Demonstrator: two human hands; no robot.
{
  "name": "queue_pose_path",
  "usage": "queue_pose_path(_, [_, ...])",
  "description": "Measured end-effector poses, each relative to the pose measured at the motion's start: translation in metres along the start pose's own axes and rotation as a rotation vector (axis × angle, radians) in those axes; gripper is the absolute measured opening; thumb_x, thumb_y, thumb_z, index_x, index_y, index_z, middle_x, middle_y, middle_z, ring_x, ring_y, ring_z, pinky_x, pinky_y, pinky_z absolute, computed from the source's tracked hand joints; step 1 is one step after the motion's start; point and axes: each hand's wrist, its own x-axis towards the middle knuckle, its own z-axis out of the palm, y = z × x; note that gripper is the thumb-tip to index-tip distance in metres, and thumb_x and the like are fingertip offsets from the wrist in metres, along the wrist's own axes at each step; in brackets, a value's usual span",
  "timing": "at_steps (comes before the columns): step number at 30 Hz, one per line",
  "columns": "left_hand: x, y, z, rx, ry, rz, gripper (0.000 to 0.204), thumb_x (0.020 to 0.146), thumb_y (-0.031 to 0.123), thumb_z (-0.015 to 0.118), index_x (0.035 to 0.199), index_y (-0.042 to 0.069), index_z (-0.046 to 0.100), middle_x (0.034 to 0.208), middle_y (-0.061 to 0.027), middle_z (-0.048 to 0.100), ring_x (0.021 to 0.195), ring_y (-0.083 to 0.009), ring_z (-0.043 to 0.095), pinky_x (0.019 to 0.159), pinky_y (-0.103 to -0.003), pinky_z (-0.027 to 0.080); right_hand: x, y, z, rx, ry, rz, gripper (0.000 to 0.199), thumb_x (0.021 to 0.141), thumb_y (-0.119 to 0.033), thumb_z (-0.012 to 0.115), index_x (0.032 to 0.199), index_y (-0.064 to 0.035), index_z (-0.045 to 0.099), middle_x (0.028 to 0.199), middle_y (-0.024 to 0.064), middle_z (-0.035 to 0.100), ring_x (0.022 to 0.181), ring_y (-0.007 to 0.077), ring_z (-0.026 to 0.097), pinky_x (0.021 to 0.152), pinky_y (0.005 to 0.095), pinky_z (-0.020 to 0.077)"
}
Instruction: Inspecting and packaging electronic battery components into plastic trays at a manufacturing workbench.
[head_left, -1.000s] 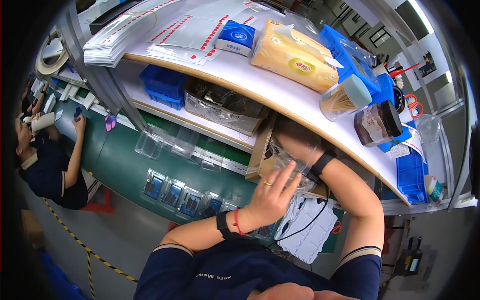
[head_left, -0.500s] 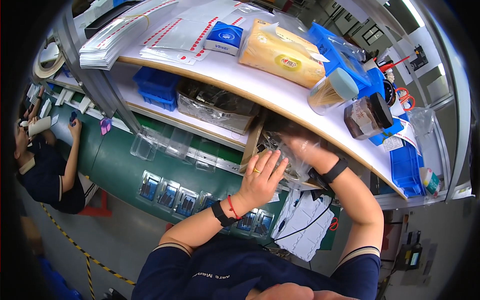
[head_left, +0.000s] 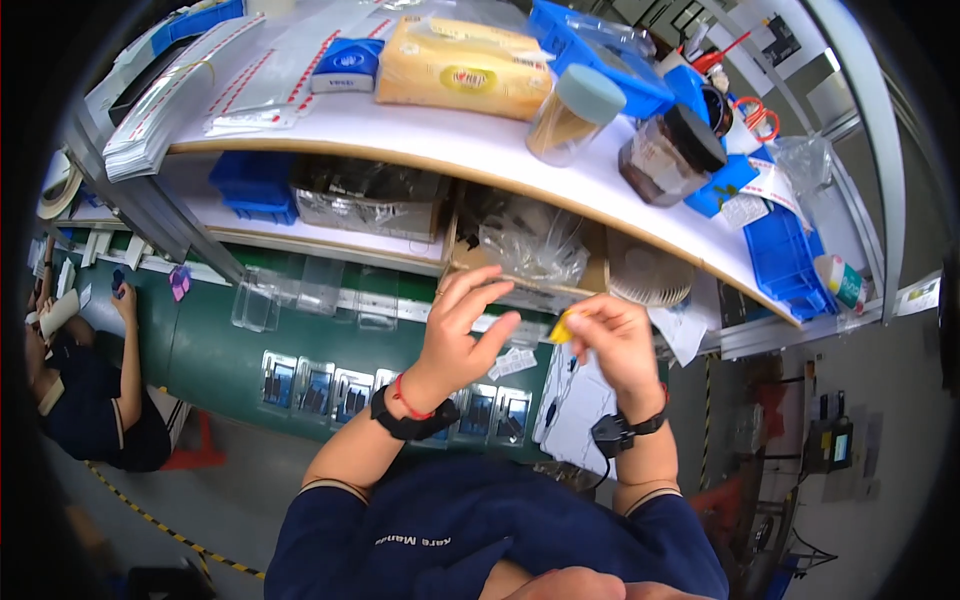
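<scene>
My right hand (head_left: 618,342) pinches a small yellow piece (head_left: 561,328) between thumb and fingertips; its exact kind is too small to make out. My left hand (head_left: 462,335) is raised beside it, fingers spread and holding nothing. Just beyond both hands, a cardboard box (head_left: 600,262) on the lower shelf holds crumpled clear plastic bags (head_left: 535,245). Below my left hand, clear plastic trays with dark parts (head_left: 315,385) stand in a row on the green bench (head_left: 225,340). My left forearm hides some of that row.
Tissue packs (head_left: 465,75), a toothpick jar (head_left: 575,115) and a dark-lidded jar (head_left: 670,155) stand on the upper shelf (head_left: 400,140). Empty clear trays (head_left: 257,300) lie along the bench's back. White moulded trays (head_left: 575,415) sit near my right wrist. A co-worker (head_left: 90,370) is at the far left.
My right hand has come out of the cardboard box and now holds the small yellow piece. My left hand has drawn back left from the box's edge, and the view has shifted.
</scene>
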Motion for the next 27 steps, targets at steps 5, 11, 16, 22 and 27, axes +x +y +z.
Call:
queue_pose_path(5, [-0.062, -0.006, -0.023, -0.594, -0.22, -0.747, 0.028, 0.082, 0.002, 0.067, 0.109, -0.001, 0.06, 0.093, -0.0073, 0.066, 0.083, -0.0116, 0.063, 0.067, -0.022, 0.052, 0.006, 0.059, 0.054, -0.015, -0.26, 0.248, 0.011, 0.084, -0.007, 0.066, 0.089, 0.0031, 0.067, 0.07, 0.006, 0.065, 0.056, 0.0072, 0.058, 0.046, 0.0188, 0.0455])
queue_pose_path(11, [-0.14, -0.036, -0.074, -0.558, 0.118, -1.031, 0.021, 0.086, 0.003, 0.062, 0.106, -0.003, 0.06, 0.092, -0.0107, 0.068, 0.078, -0.0151, 0.067, 0.061, -0.023, 0.054, 0.028, 0.138, 0.119, 0.034, -0.449, 0.386, 0.016, 0.086, 0.0, 0.06, 0.1, 0.0039, 0.066, 0.077, 0.0079, 0.067, 0.06, 0.0091, 0.06, 0.047, 0.0205, 0.0475])
queue_pose_path(16, [-0.187, -0.043, -0.118, -0.626, 0.407, -1.126, 0.018, 0.086, 0.005, 0.062, 0.103, -0.003, 0.06, 0.091, -0.0118, 0.067, 0.078, -0.0173, 0.067, 0.062, -0.025, 0.056, 0.032, 0.185, 0.194, -0.055, -0.593, 0.403, 0.014, 0.084, -0.004, 0.064, 0.095, 0.0042, 0.067, 0.073, 0.0065, 0.065, 0.056, 0.0072, 0.057, 0.044, 0.0193, 0.0443])
queue_pose_path(22, [-0.247, -0.065, -0.177, -0.545, 0.853, -1.174, 0.014, 0.088, 0.006, 0.061, 0.098, -0.003, 0.058, 0.088, -0.0101, 0.064, 0.075, -0.017, 0.066, 0.061, -0.025, 0.056, 0.06, 0.233, 0.289, -0.118, -0.598, 0.475, 0.011, 0.082, -0.005, 0.067, 0.091, 0.0015, 0.069, 0.069, 0.0038, 0.063, 0.052, 0.0054, 0.051, 0.041, 0.0185, 0.0389])
queue_pose_path(27, [-0.273, -0.07, -0.216, -0.452, 0.968, -1.208, 0.015, 0.088, 0.005, 0.059, 0.101, -0.003, 0.058, 0.08, -0.0076, 0.064, 0.065, -0.012, 0.063, 0.055, -0.022, 0.053, 0.073, 0.281, 0.363, -0.307, -0.563, 0.171, 0.015, 0.077, -0.007, 0.071, 0.091, -0.0007, 0.07, 0.07, 0.0047, 0.065, 0.052, 0.0065, 0.052, 0.048, 0.0233, 0.0447])
